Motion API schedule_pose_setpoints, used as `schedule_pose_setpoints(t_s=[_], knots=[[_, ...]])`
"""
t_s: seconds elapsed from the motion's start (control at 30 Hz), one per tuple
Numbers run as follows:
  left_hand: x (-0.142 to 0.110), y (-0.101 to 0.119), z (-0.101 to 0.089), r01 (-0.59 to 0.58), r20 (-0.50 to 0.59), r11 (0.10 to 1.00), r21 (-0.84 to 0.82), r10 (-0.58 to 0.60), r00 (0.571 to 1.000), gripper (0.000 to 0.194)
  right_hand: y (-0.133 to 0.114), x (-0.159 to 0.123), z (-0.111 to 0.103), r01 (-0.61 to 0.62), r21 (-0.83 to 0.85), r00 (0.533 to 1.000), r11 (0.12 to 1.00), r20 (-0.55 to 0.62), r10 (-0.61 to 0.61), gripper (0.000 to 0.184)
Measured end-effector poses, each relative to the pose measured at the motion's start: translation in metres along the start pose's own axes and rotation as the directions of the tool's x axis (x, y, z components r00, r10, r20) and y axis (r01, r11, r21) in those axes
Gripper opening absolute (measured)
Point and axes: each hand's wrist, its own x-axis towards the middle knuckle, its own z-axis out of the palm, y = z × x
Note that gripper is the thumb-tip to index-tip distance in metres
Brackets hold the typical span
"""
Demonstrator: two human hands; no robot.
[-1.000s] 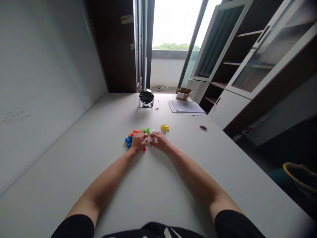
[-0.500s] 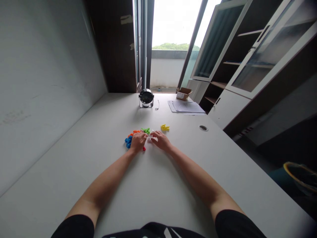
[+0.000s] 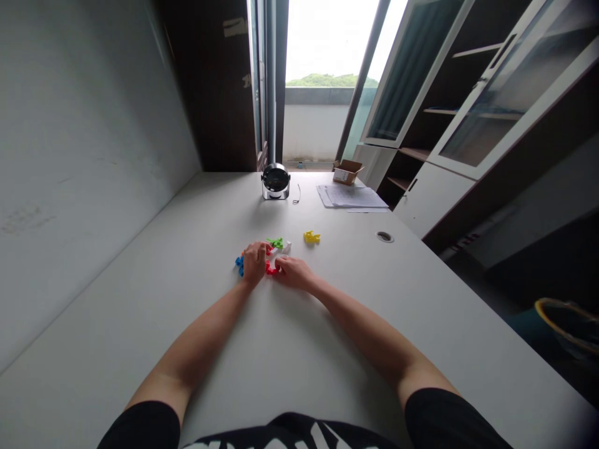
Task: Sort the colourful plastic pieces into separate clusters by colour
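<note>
Small coloured plastic pieces lie grouped on a white table (image 3: 299, 349). My left hand (image 3: 255, 262) is curled, its fingertips closed on a small red piece (image 3: 269, 250). My right hand (image 3: 296, 273) rests to the right, thumb and finger pinched at another red piece (image 3: 271, 270) between the hands. Blue pieces (image 3: 240, 265) and a bit of orange (image 3: 243, 254) show left of my left hand, which partly covers them. Just beyond the fingers lie green pieces (image 3: 277, 243) and white pieces (image 3: 287, 247). Yellow pieces (image 3: 311, 237) sit apart, farther right. Exact shapes are too small to tell.
At the far end stand a round black device on a bracket (image 3: 276, 181), a thin looped wire (image 3: 297, 194), papers (image 3: 353, 196) and an open cardboard box (image 3: 347, 172). A cable hole (image 3: 384, 237) is at the right. A wall (image 3: 93, 156) borders the left side.
My right hand has moved from the white pieces towards me, to the red piece. My left hand has shifted slightly left, now covering most of the orange pieces.
</note>
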Motion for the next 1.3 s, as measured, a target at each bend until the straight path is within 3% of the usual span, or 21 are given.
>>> schedule_pose_setpoints(t_s=[0.13, 0.3, 0.5, 0.67, 0.87, 1.3], knots=[[0.001, 0.003, 0.001, -0.008, 0.038, 1.0, 0.028, 0.007, 0.999, 0.032, 0.014, 0.003, 0.001, -0.065, 0.136, 0.994, 0.989, -0.083, 0.077, 0.005], [0.0, 0.001, 0.005, -0.047, 0.091, 0.997, 0.069, 0.041, 0.995, 0.021, 0.025, 0.005, -0.001, -0.089, 0.412, 0.98, 0.907, -0.126, 0.153, 0.026], [-0.001, -0.001, 0.008, -0.112, 0.156, 0.992, 0.059, 0.102, 0.983, 0.028, 0.029, 0.007, -0.003, -0.118, 0.603, 0.966, 0.789, -0.114, 0.232, 0.036], [-0.003, 0.001, 0.009, -0.143, 0.16, 0.989, 0.04, 0.134, 0.978, 0.035, 0.029, 0.008, -0.004, -0.146, 0.657, 0.962, 0.74, -0.079, 0.26, 0.037], [-0.003, 0.004, 0.007, -0.14, 0.183, 0.99, 0.004, 0.137, 0.974, 0.039, 0.033, 0.009, -0.003, -0.172, 0.65, 0.959, 0.74, -0.062, 0.278, 0.037], [-0.003, 0.006, 0.006, -0.098, 0.184, 0.995, -0.001, 0.096, 0.978, 0.023, 0.021, 0.006, -0.011, -0.119, 0.721, 0.964, 0.683, -0.08, 0.253, 0.035]])
